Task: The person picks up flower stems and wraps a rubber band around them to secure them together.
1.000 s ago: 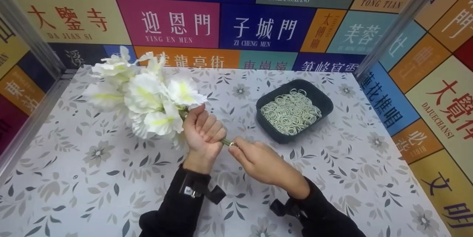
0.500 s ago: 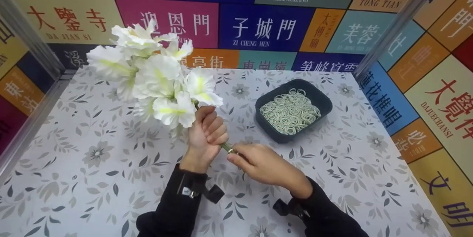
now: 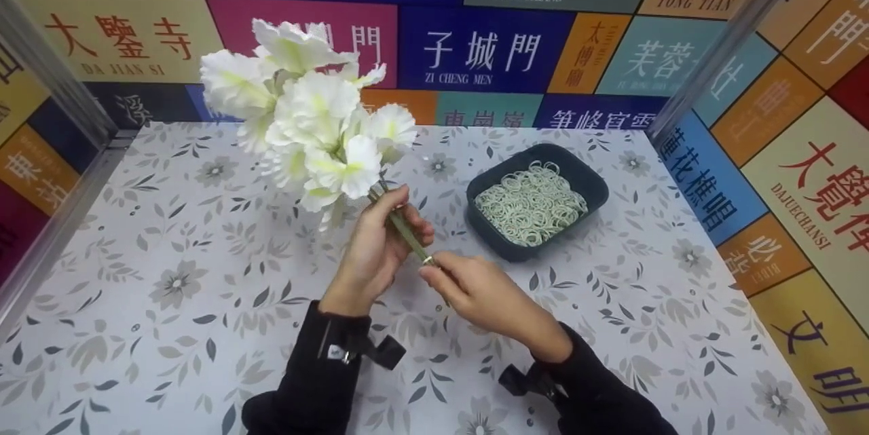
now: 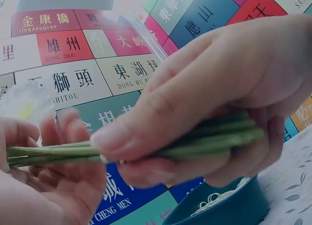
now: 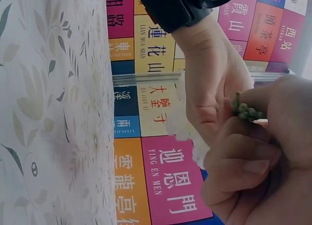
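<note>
A bunch of white artificial flowers [image 3: 319, 116] with yellow-green centres tilts up to the left above the table. Its green stems [image 3: 407, 230] run down to the right. My left hand [image 3: 380, 238] holds them loosely, thumb across them and fingers half uncurled behind. My right hand [image 3: 489, 292] grips the lower stems between thumb and curled fingers, as the left wrist view also shows. A thin pale band [image 3: 427, 260] circles the stems at the right fingertips. In the right wrist view, the cut stem ends [image 5: 243, 109] poke out of the right fist.
A dark plastic tub [image 3: 594, 184] full of pale rubber bands [image 3: 533, 204] stands right of the flowers. The table [image 3: 204, 326] has a leaf-patterned cover. Printed panels [image 3: 482, 48] and metal posts [image 3: 733, 41] border its back and sides.
The flowers have swung up and to the right. My left hand has turned and loosened from a tight fist, so more stem shows. The right hand keeps its hold near the band.
</note>
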